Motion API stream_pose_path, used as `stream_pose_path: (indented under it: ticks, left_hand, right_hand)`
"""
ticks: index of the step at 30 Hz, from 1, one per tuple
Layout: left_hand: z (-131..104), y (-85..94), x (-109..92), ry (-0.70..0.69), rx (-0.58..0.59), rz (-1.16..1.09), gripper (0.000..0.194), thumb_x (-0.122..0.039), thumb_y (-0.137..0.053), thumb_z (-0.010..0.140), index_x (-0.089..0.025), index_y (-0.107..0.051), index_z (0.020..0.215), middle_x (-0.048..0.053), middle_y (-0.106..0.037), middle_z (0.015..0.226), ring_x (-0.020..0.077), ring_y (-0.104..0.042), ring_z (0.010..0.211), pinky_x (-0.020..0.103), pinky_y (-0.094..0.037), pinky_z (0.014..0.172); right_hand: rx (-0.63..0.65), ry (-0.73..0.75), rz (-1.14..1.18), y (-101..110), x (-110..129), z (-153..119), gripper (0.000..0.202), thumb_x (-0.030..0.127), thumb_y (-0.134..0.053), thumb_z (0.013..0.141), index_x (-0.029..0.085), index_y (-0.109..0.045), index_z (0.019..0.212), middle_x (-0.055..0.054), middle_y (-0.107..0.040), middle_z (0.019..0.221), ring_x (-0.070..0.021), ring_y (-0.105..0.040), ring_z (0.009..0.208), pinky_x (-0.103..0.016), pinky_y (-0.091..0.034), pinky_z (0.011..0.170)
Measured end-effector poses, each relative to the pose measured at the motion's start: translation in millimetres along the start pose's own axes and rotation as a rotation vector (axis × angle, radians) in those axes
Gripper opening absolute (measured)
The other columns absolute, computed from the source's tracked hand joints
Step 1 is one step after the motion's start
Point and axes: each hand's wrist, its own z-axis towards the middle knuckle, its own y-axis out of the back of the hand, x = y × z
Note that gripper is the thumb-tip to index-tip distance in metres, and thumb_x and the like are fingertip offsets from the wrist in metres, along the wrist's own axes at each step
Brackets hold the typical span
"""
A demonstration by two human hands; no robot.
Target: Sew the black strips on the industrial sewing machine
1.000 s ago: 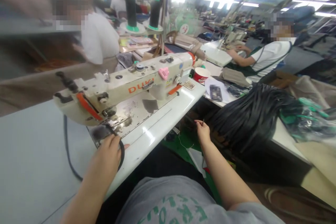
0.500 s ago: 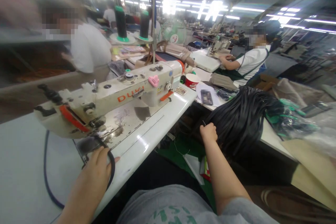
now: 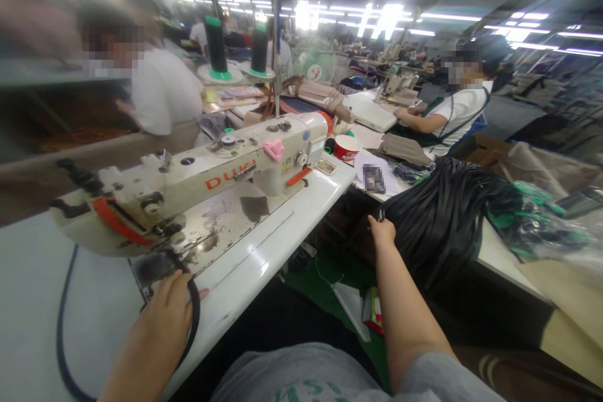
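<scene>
A long black strap point(image 3: 192, 320) loops over the white table and runs under the head of the sewing machine point(image 3: 226, 182). My left hand point(image 3: 164, 314) is closed on this strap, close to the needle area. Away to the right, my right hand point(image 3: 382, 230) is closed around a small dark metal tool, whose tips stick up above the fingers; its exact kind cannot be made out. Just beyond that hand a thick bundle of black straps point(image 3: 438, 220) hangs over the edge of the side table.
Two thread cones point(image 3: 217, 47) stand behind the machine, near a metal pole. A red-and-white bowl point(image 3: 347, 147) and a card point(image 3: 326, 166) lie right of it. Plastic bags point(image 3: 532, 220) rest at right. A person point(image 3: 464, 100) works at another machine; another person point(image 3: 162, 88) is at left.
My right hand has shifted slightly right, and the tool's tips now show more above its fingers. My left hand stays on the strap, whose loop reaches farther left. The camera view has moved slightly.
</scene>
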Motion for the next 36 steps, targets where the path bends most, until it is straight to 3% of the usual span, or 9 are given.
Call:
stream_pose_path:
  ticks: [5,8,17,25,28,32,34,36]
  left_hand:
    - [-1,1.6,0,-0.026,-0.011,0.025,0.040,-0.045,-0.040,0.103,-0.014,-0.054,0.124,0.020,-0.065,0.122,0.0325,-0.067,0.114,0.041,-0.058,0.091]
    - [-2,1.1,2,-0.023,0.000,0.039,0.039,-0.046,-0.041,0.102,-0.016,-0.055,0.124,0.018,-0.066,0.121,0.0321,-0.068,0.111,0.041,-0.058,0.090]
    - [-2,1.9,-4,0.011,-0.029,0.036,0.050,-0.054,-0.032,0.104,-0.015,-0.056,0.124,0.017,-0.066,0.120,0.0315,-0.067,0.110,0.042,-0.055,0.097]
    - [1,2.1,-6,0.037,-0.031,0.012,0.052,-0.049,-0.027,0.105,-0.012,-0.056,0.126,0.020,-0.063,0.123,0.0325,-0.065,0.113,0.047,-0.052,0.104]
    - [4,5.0,-6,0.037,-0.025,-0.003,0.050,-0.048,-0.030,0.104,-0.011,-0.057,0.125,0.020,-0.063,0.123,0.0320,-0.065,0.114,0.046,-0.052,0.104]
    - [7,8.3,-8,0.045,0.048,-0.005,0.049,-0.045,-0.033,0.104,-0.009,-0.058,0.125,0.021,-0.062,0.125,0.0319,-0.066,0.112,0.044,-0.054,0.101]
    - [8,9.0,-9,0.050,0.042,-0.008,0.047,-0.044,-0.035,0.103,-0.009,-0.058,0.124,0.021,-0.063,0.124,0.0320,-0.066,0.112,0.044,-0.054,0.101]
    - [10,10.1,-10,0.046,0.035,-0.014,0.045,-0.043,-0.036,0.102,-0.010,-0.059,0.122,0.021,-0.063,0.122,0.0320,-0.066,0.111,0.044,-0.055,0.101]
  right_hand:
    - [0.042,-0.046,0.079,6,-8,2,0.023,0.036,-0.075,0.091,0.013,-0.071,0.090,-0.005,-0.074,0.077,-0.0213,-0.072,0.079,-0.033,-0.057,0.075]
    - [0.009,-0.034,0.172,8,-14,2,0.022,0.035,-0.076,0.085,0.014,-0.071,0.088,-0.007,-0.072,0.064,-0.0260,-0.074,0.075,-0.030,-0.052,0.066]
    - [-0.017,-0.048,0.398,6,-26,7,0.024,0.035,-0.080,0.076,0.017,-0.065,0.083,0.002,-0.059,0.051,-0.0205,-0.066,0.055,-0.027,-0.044,0.051]
    - [0.015,-0.046,0.556,5,-34,-7,0.038,0.047,-0.084,0.070,0.021,-0.059,0.082,0.006,-0.053,0.049,-0.0149,-0.054,0.046,-0.024,-0.037,0.042]
    - [0.097,-0.037,0.590,-6,-38,-30,0.041,0.050,-0.085,0.068,0.019,-0.062,0.083,0.006,-0.055,0.049,-0.0152,-0.055,0.047,-0.024,-0.038,0.043]
    - [0.324,-0.028,0.630,-38,-48,-98,0.035,0.037,-0.091,0.060,0.016,-0.067,0.075,0.003,-0.059,0.050,-0.0139,-0.057,0.046,-0.022,-0.040,0.045]
    - [0.446,-0.047,0.644,-53,-53,-131,0.034,0.031,-0.094,0.053,0.015,-0.068,0.070,0.002,-0.059,0.048,-0.0127,-0.053,0.041,-0.022,-0.035,0.041]
    - [0.497,-0.073,0.665,-60,-55,-145,0.033,0.031,-0.093,0.055,0.014,-0.069,0.071,0.002,-0.056,0.046,-0.0100,-0.045,0.036,-0.021,-0.028,0.037]
